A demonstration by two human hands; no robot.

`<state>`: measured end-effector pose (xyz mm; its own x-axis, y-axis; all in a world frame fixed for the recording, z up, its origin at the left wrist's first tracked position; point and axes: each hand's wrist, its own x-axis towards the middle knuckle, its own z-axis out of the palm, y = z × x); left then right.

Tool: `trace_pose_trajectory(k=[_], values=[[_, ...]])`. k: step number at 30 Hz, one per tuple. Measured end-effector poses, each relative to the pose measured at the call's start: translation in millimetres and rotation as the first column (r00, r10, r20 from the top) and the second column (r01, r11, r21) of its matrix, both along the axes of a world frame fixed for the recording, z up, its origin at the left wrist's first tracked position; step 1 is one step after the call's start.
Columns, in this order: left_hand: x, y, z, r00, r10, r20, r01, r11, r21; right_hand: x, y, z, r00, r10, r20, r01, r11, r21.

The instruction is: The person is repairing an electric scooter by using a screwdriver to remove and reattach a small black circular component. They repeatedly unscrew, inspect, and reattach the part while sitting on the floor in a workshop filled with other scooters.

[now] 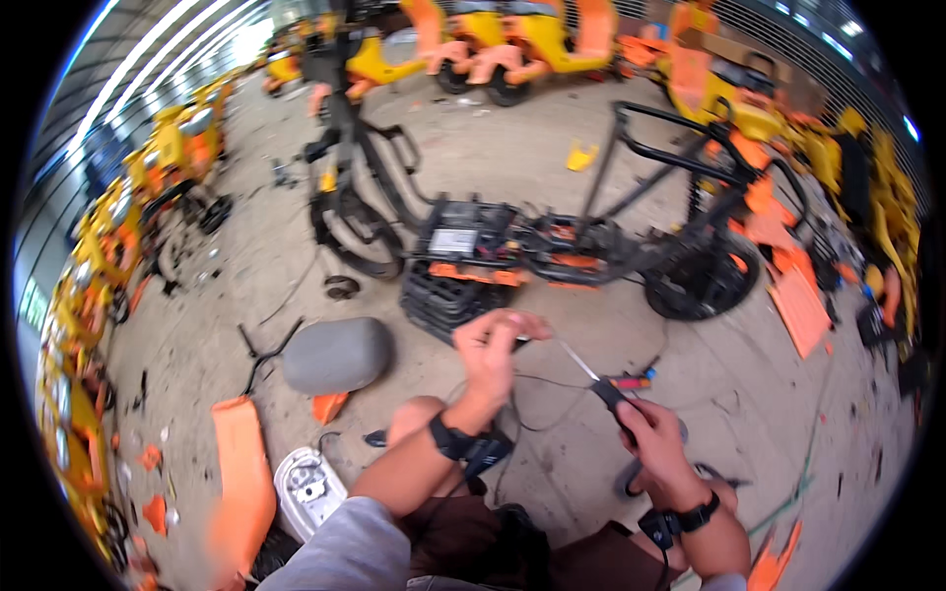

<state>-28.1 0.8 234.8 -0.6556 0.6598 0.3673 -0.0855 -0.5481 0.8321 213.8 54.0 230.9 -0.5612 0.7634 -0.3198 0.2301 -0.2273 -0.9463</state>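
Observation:
My right hand (655, 438) is wrapped round the black handle of a screwdriver (608, 392). Its thin metal shaft points up and left, toward my left fingertips. My left hand (491, 347) is raised just in front of the scooter frame, fingers bent together in a pinch; whatever they hold is too small to make out. Behind both hands stands a stripped black scooter frame (601, 241) with its wheels on. A black box with a pale label (453, 241) sits low in its middle, above a black ribbed plastic part (448, 300).
Left of my arm lie a grey rounded seat (338, 355), an orange panel (244, 473) and a white oval part (308, 483). A red and blue tool (633, 380) and thin cables are on the floor. Yellow scooters (522, 44) line the back; orange panels (796, 300) pile up right.

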Motion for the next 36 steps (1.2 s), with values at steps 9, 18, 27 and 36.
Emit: trace_pose_trajectory(k=[9,18,27,36], values=[[-7.2,1.1,2.2,1.000,-0.015,0.009,0.015,1.000,0.002,-0.4,6.6,-4.7,0.983,0.112,-0.148,-0.157,0.928,-0.339],[-0.1,2.9,0.4,0.993,-0.004,-0.114,0.008,0.999,0.035,-9.6,-3.3,-2.9,0.983,0.055,-0.176,-0.068,0.995,-0.069],[-13.1,2.3,2.3,0.996,-0.064,0.062,0.060,0.996,0.067,-3.9,-6.9,-16.1,0.998,0.045,-0.038,-0.025,0.911,0.412],[-22.9,-0.2,0.1,0.972,-0.141,0.186,0.121,0.986,0.115,-1.8,-2.3,-5.5,0.989,0.028,-0.144,-0.054,0.982,-0.181]])
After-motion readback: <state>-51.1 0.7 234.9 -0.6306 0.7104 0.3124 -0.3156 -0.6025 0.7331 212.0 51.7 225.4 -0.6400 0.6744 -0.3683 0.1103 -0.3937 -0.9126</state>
